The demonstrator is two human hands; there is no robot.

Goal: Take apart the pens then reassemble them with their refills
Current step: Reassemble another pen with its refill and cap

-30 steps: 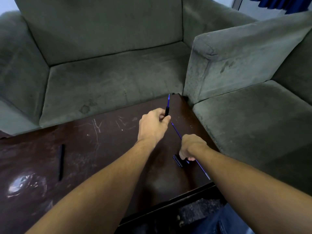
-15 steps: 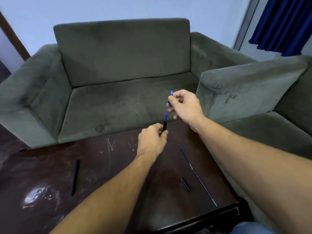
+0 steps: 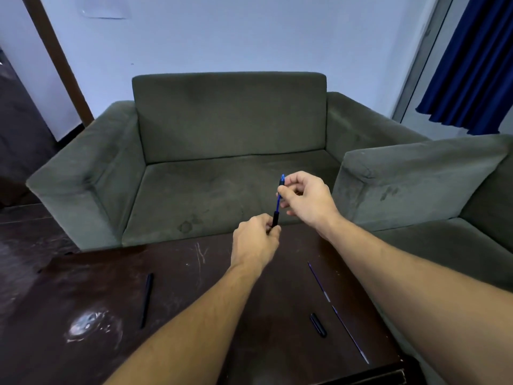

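A blue pen (image 3: 278,202) with a black grip section stands nearly upright in the air above the table's far edge. My left hand (image 3: 256,240) grips its black lower end. My right hand (image 3: 304,200) pinches its blue upper end between thumb and fingers. On the dark wooden table (image 3: 194,301) lie two thin blue refills, one (image 3: 318,282) further away and one (image 3: 350,334) nearer, a short black cap (image 3: 318,324) beside them, and a whole dark pen (image 3: 146,300) at the left.
A green sofa (image 3: 227,151) stands right behind the table, a second green seat (image 3: 422,176) at the right. A bright glare spot (image 3: 86,325) lies on the table's left. A blue curtain (image 3: 472,65) hangs at the upper right.
My right hand left the cap on the table and rose to pinch the pen's upper end. The head tilted up, so more of the sofa and wall is in view.
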